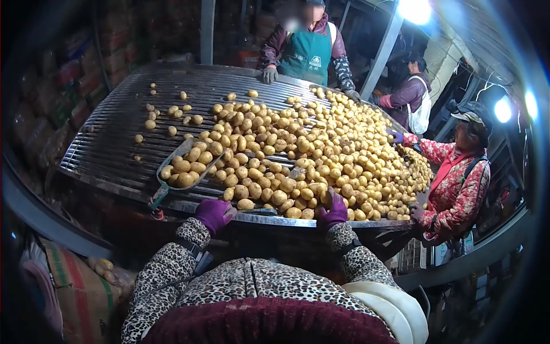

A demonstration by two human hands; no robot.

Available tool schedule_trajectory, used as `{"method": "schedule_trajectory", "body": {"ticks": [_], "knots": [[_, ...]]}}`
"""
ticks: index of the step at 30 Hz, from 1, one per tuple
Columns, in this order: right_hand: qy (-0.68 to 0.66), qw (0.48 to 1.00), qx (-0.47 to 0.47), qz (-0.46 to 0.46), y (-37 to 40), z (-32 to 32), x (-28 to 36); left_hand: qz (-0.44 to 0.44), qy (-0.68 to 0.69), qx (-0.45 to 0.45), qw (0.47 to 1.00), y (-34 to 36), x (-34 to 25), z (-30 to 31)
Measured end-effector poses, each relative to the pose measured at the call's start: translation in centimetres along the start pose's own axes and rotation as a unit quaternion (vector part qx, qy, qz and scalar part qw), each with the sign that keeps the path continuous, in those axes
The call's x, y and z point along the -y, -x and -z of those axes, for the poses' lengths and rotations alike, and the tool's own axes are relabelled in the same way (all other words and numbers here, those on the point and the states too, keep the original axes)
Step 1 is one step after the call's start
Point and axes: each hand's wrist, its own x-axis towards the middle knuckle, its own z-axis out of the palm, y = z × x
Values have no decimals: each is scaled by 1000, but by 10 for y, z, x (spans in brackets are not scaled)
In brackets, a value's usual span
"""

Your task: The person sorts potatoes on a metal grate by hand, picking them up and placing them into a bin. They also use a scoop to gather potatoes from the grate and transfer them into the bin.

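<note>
Wearing a leopard coat (252, 281), facing the near rim (252, 218) of the table (114, 132). Resting the left hand (216, 215) and right hand (334, 212) well apart along that edge; being unable to tell whether gripping anything. Having potatoes (344, 155) just beyond the right hand, heaped from middle to right edge. Seeing a loaded scoop (164, 188) left of the left hand, and open room across the left slats, among few strays (172, 131).
</note>
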Motion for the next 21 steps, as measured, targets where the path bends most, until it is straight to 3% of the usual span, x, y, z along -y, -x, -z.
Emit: {"method": "schedule_trajectory", "body": {"ticks": [8, 15, 21], "knots": [[-9, 1000, -13, 8, -14, -13, -9, 38, 36, 27, 998, -20, 0, -5], [7, 1000, 17, -20, -7, -11, -7, 32, -55, 223, 973, -57, -4, 15], [13, 1000, 8, -7, -2, -5, -1, 51, -40, 126, 990, -50, -1, -1]]}}
